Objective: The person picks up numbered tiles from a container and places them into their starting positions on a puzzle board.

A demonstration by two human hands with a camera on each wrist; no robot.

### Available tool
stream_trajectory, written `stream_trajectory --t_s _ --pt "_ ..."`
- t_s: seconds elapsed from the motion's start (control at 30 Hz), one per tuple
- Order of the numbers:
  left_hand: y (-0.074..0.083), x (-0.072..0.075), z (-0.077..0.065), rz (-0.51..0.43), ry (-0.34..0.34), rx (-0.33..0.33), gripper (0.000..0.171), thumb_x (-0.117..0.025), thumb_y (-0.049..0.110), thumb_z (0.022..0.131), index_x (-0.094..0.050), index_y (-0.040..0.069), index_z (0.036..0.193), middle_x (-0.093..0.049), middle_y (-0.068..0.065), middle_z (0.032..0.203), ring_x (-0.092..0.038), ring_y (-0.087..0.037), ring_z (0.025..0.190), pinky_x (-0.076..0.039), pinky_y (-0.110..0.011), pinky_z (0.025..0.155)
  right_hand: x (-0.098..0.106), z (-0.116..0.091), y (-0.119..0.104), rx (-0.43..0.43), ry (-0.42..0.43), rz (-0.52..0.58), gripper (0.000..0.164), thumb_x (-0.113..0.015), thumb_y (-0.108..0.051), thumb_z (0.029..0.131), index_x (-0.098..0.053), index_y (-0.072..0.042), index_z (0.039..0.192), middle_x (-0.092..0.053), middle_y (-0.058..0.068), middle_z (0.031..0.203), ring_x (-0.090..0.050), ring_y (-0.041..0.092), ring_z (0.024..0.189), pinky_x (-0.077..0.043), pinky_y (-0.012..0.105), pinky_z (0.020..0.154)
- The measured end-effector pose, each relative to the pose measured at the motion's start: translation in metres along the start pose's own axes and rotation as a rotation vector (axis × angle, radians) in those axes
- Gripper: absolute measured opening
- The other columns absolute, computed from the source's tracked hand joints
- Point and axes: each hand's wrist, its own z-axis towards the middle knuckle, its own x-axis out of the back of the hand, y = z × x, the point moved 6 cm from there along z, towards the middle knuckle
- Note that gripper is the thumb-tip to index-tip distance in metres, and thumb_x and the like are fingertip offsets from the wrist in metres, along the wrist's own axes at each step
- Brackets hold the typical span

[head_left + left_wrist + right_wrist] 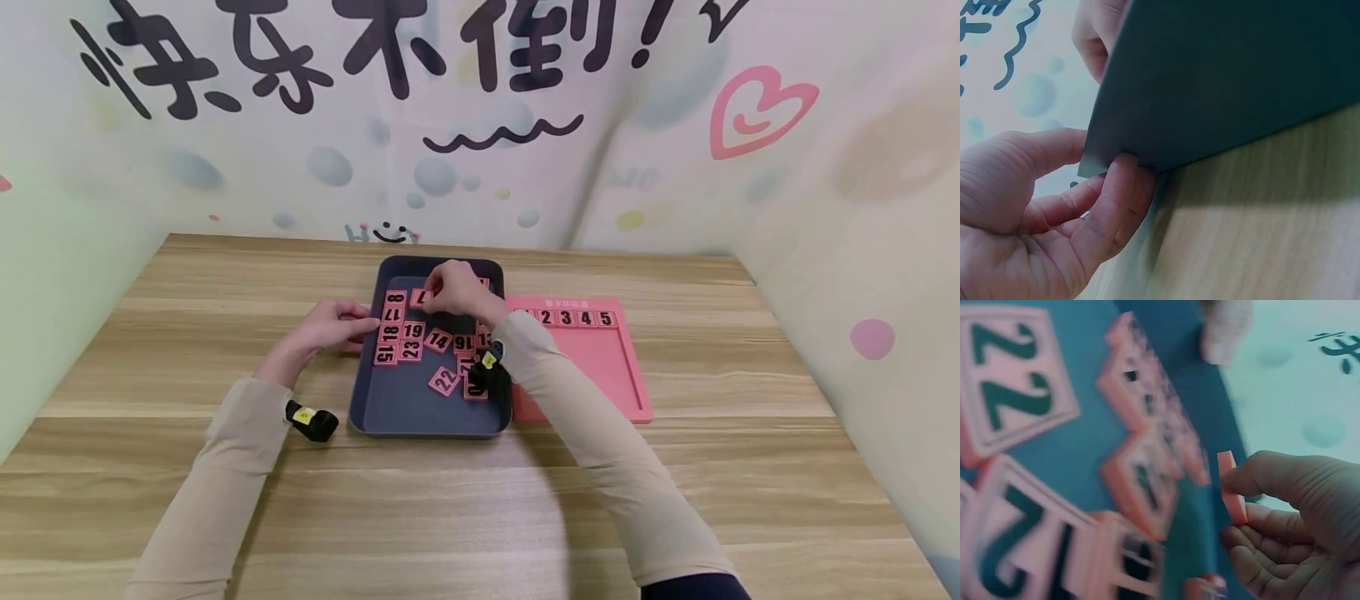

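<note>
A dark blue-grey tray (420, 412) holds several pink number tiles, among them 22 (444, 381), 14 (438, 340) and 23 (410, 350). My left hand (330, 325) grips the tray's left rim, thumb at the edge and fingers against the outer wall (1222, 81). Over the far part of the tray, my right hand (456, 287) pinches one pink tile (1233, 490) between thumb and fingers. In the head view that tile appears to be the 7 (420, 298). Some tiles on the tray's right side are hidden under the right hand and wrist.
Right beside the tray lies a pink puzzle board (577, 367) with a top row of tiles, 2 to 5 readable. The wooden table (420, 517) meets a printed wall (300, 200) behind. Both wrists carry small black cameras.
</note>
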Motion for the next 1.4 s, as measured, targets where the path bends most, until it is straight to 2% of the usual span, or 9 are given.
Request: stream_trajectory --t_s 0.17,0.33,0.63,0.87,1.13,1.4 --pt "0.0 -0.001 0.001 -0.013 -0.003 -0.005 0.039 -0.057 0.014 0.094 -0.048 -0.012 0.122 -0.055 -0.025 0.114 -0.062 -0.012 0.078 -0.057 -0.028 0.075 0.026 -0.013 0.0 0.026 0.062 0.014 0.017 -0.073 -0.012 0.079 -0.066 -0.003 0.091 -0.062 0.007 0.084 -0.055 0.018 0.072 -0.047 0.023 0.059" --pt "0.0 -0.001 0.003 -0.013 -0.005 -0.005 0.038 -0.056 0.014 0.095 -0.048 -0.012 0.121 -0.054 -0.025 0.114 -0.061 -0.012 0.079 -0.057 -0.028 0.075 0.052 -0.033 0.006 0.047 0.12 0.001 0.017 -0.073 -0.012 0.079 -0.065 -0.002 0.09 -0.062 0.008 0.084 -0.056 0.018 0.075 -0.049 0.025 0.065" --pt "0.0 0.0 0.001 -0.01 -0.006 -0.001 0.039 -0.057 0.014 0.094 -0.048 -0.012 0.121 -0.055 -0.025 0.115 -0.061 -0.011 0.078 -0.057 -0.027 0.075 0.081 -0.076 0.034 -0.015 0.157 0.05 0.021 -0.074 -0.01 0.078 -0.064 -0.001 0.094 -0.062 0.01 0.088 -0.058 0.021 0.08 -0.052 0.03 0.07" --pt "0.0 0.0 0.0 -0.002 -0.006 0.0 0.038 -0.057 0.015 0.094 -0.049 -0.011 0.121 -0.055 -0.024 0.114 -0.061 -0.011 0.078 -0.057 -0.027 0.075 0.084 -0.104 0.06 -0.064 0.159 0.019 0.024 -0.074 -0.008 0.077 -0.065 0.003 0.096 -0.064 0.013 0.089 -0.06 0.024 0.081 -0.053 0.032 0.071" --pt "0.001 -0.001 0.0 -0.01 -0.018 -0.003 0.04 -0.057 0.016 0.094 -0.048 -0.012 0.123 -0.055 -0.025 0.115 -0.061 -0.011 0.079 -0.057 -0.027 0.075 0.076 -0.129 0.091 -0.081 0.134 0.001 0.022 -0.073 -0.004 0.076 -0.064 0.005 0.093 -0.064 0.014 0.086 -0.06 0.023 0.079 -0.054 0.033 0.071" --pt "0.001 -0.002 0.0 -0.015 -0.021 -0.019 0.043 -0.057 0.015 0.094 -0.046 -0.013 0.125 -0.056 -0.024 0.113 -0.061 -0.008 0.075 -0.057 -0.025 0.071 0.067 -0.143 0.114 -0.031 0.142 -0.034 0.018 -0.078 -0.003 0.071 -0.065 0.004 0.082 -0.063 0.009 0.074 -0.06 0.019 0.07 -0.053 0.028 0.065"
